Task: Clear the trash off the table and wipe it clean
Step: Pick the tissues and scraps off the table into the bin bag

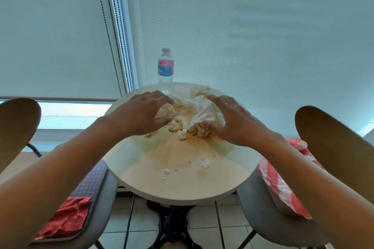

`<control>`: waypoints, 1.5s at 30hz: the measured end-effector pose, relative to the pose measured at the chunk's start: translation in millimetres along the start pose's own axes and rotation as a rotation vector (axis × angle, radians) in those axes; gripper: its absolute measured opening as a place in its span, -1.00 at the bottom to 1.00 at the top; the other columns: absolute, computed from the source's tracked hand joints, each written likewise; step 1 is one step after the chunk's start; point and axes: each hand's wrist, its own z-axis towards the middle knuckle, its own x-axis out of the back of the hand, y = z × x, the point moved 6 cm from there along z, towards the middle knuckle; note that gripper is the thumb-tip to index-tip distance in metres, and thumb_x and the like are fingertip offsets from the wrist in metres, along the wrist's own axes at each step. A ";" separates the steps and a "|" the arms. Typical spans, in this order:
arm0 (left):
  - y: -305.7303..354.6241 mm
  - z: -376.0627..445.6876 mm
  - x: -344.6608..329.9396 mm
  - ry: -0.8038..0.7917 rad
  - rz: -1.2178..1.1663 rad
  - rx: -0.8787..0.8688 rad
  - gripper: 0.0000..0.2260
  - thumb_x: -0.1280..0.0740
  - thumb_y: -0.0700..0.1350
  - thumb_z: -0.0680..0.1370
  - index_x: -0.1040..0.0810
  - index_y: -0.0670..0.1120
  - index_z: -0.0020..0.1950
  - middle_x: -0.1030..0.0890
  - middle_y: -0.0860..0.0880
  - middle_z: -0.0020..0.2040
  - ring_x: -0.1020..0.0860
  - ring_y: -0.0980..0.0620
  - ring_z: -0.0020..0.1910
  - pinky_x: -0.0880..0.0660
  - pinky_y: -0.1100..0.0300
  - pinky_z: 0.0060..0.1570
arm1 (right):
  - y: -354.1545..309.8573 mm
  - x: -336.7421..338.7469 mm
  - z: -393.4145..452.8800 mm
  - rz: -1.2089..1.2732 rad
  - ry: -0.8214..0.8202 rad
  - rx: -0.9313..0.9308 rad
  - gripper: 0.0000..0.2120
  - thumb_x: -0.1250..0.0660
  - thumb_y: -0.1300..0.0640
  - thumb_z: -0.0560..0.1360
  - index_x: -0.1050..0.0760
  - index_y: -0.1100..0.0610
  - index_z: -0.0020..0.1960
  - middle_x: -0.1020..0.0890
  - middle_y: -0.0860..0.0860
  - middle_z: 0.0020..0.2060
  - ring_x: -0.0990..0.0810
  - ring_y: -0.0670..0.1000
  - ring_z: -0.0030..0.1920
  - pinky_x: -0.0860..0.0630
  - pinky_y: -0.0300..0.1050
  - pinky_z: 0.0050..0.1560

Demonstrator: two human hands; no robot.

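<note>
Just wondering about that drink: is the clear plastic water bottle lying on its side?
No, the clear plastic water bottle with the blue and red label stands upright at the far edge of the round cream table.

We see our two bare forearms, left hand (141,113) and right hand (230,121), without sleeves, rings or a watch.

The water bottle (165,66) label is too blurred to read.
</note>
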 end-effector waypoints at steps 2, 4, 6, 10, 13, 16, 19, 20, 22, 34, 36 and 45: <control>-4.8 -2.1 -1.5 0.002 -0.005 0.012 -0.53 -0.28 0.26 0.54 -0.41 0.12 0.41 -0.45 0.06 0.41 -0.44 -0.02 0.36 -0.37 -0.04 0.36 | -0.1 -2.6 9.0 -0.003 -0.005 -0.022 -0.31 -0.24 -0.39 0.49 -0.06 -0.32 0.53 -0.29 0.05 0.51 -0.35 0.14 0.47 -0.39 0.23 0.38; -10.4 -3.7 -3.8 -0.004 -0.004 0.032 -0.53 -0.28 0.25 0.55 -0.41 0.13 0.41 -0.44 0.07 0.41 -0.43 -0.01 0.37 -0.35 -0.03 0.37 | -2.3 -7.0 17.5 -0.004 -0.016 -0.037 -0.36 -0.21 -0.40 0.49 -0.09 -0.34 0.51 -0.36 0.07 0.44 -0.38 0.13 0.42 -0.42 0.24 0.35; -16.3 -4.3 -6.4 -0.009 -0.004 0.050 -0.54 -0.28 0.24 0.55 -0.40 0.13 0.42 -0.43 0.09 0.41 -0.42 0.01 0.37 -0.34 -0.01 0.38 | -6.3 -11.9 23.9 0.010 -0.027 -0.046 -0.40 -0.21 -0.39 0.51 -0.14 -0.34 0.49 -0.39 0.07 0.40 -0.40 0.13 0.40 -0.43 0.22 0.33; -24.6 -1.6 -11.1 -0.023 -0.002 0.073 -0.53 -0.27 0.25 0.55 -0.39 0.13 0.43 -0.42 0.08 0.41 -0.42 0.00 0.38 -0.36 -0.06 0.37 | -12.4 -19.1 33.0 -0.011 -0.042 -0.032 -0.50 -0.26 -0.30 0.55 -0.29 -0.30 0.46 -0.39 0.05 0.35 -0.42 0.09 0.36 -0.44 0.09 0.31; -28.6 2.0 -16.6 -0.030 0.002 0.083 -0.53 -0.27 0.24 0.55 -0.39 0.13 0.43 -0.42 0.08 0.41 -0.41 -0.01 0.38 -0.35 -0.06 0.37 | -12.5 -24.4 37.1 -0.010 -0.069 -0.014 -0.57 -0.35 -0.21 0.54 -0.44 -0.22 0.38 -0.38 0.01 0.24 -0.43 0.04 0.28 -0.40 -0.08 0.21; -30.2 6.4 -21.5 -0.031 0.002 0.092 -0.54 -0.28 0.23 0.55 -0.39 0.15 0.42 -0.41 0.10 0.41 -0.42 0.01 0.38 -0.35 -0.02 0.35 | -9.0 -27.7 40.8 0.003 -0.092 0.001 -0.67 -0.40 -0.10 0.53 -0.53 -0.14 0.29 -0.36 -0.03 0.13 -0.39 -0.03 0.17 -0.35 -0.18 0.07; -31.6 12.3 -25.4 -0.038 0.002 0.098 -0.54 -0.28 0.23 0.55 -0.39 0.15 0.43 -0.40 0.11 0.42 -0.42 0.01 0.38 -0.36 0.00 0.34 | -8.4 -22.7 45.7 0.038 -0.044 0.051 -0.85 -0.39 0.04 0.53 -0.59 -0.03 0.10 -0.39 -0.07 -0.03 -0.44 -0.03 0.04 -0.27 -0.36 -0.18; -31.6 15.1 -26.8 -0.043 0.002 0.096 -0.53 -0.28 0.22 0.55 -0.39 0.14 0.43 -0.40 0.10 0.43 -0.42 0.01 0.38 -0.37 -0.01 0.34 | -7.9 -20.3 46.9 0.041 -0.032 0.064 -0.88 -0.38 0.06 0.53 -0.58 0.00 0.07 -0.40 -0.07 -0.05 -0.44 -0.02 0.01 -0.25 -0.39 -0.20; -31.9 19.9 -28.1 -0.051 -0.004 0.091 -0.52 -0.29 0.22 0.55 -0.38 0.13 0.43 -0.39 0.09 0.43 -0.41 0.01 0.38 -0.38 -0.01 0.35 | -8.3 -14.4 48.2 0.051 -0.003 0.085 -0.92 -0.37 0.09 0.54 -0.55 0.02 0.03 -0.45 -0.03 -0.03 -0.43 -0.02 -0.01 -0.24 -0.43 -0.17; -45.8 51.1 -49.0 -0.182 -0.008 0.110 -0.44 -0.33 0.17 0.54 -0.26 0.17 0.52 -0.35 0.03 0.49 -0.35 -0.06 0.44 -0.39 -0.11 0.36 | -21.9 27.4 53.2 0.176 0.153 0.158 -0.91 -0.26 0.26 0.55 -0.46 0.10 0.00 -0.51 -0.07 -0.30 -0.43 -0.13 -0.34 -0.36 -0.36 -0.35; -47.7 54.6 -51.6 -0.191 -0.019 0.109 -0.45 -0.35 0.13 0.54 -0.29 0.17 0.50 -0.39 0.02 0.42 -0.39 -0.05 0.40 -0.43 -0.09 0.32 | -22.8 27.3 54.9 0.185 0.155 0.167 -0.87 -0.22 0.28 0.56 -0.48 0.10 0.01 -0.54 -0.02 -0.27 -0.44 -0.11 -0.31 -0.36 -0.29 -0.30; -50.3 62.1 -44.8 -0.111 -0.094 0.077 -0.71 -0.39 -0.02 0.52 -0.60 0.01 0.24 -0.39 0.04 -0.01 -0.50 0.00 0.05 -0.40 0.19 0.10 | -15.2 21.6 64.2 0.130 0.139 0.132 -0.70 -0.10 0.18 0.64 -0.56 -0.10 0.01 -0.47 -0.08 -0.09 -0.48 -0.15 -0.08 -0.39 -0.30 -0.10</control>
